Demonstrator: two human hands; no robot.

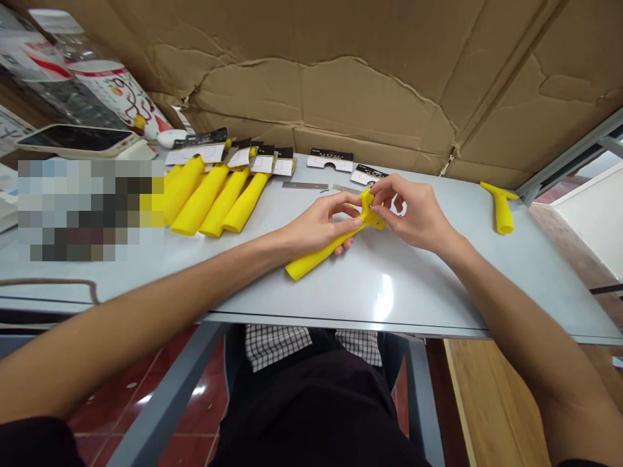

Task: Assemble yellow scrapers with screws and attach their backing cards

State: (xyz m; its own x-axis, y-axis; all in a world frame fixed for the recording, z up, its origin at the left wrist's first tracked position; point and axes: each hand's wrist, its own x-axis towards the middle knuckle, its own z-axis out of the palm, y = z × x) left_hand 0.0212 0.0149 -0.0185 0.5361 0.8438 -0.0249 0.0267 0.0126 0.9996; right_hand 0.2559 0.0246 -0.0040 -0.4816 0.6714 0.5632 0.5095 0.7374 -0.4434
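My left hand (pixel 324 224) is wrapped round the neck of a yellow scraper handle (pixel 314 261), which lies slanted with its wide head up and to the right. At that head, my right hand (pixel 406 211) has thumb and fingertips pinched together. A tiny dark spot shows at the fingertips; what they hold is too small to make out. Beyond my hands lie a flat metal blade (pixel 305 186), a few tiny screws (pixel 324 191) and a printed card (pixel 368 174), partly hidden behind my right hand. Another black-and-white card (pixel 331 159) lies behind the blade.
Several yellow scrapers with cards (pixel 214 204) lie in a row at left. A single yellow handle (pixel 503 211) lies far right. A phone (pixel 80 138) and plastic bottles (pixel 109 87) stand at back left. Cardboard (pixel 365 84) walls the table's (pixel 428 292) back edge.
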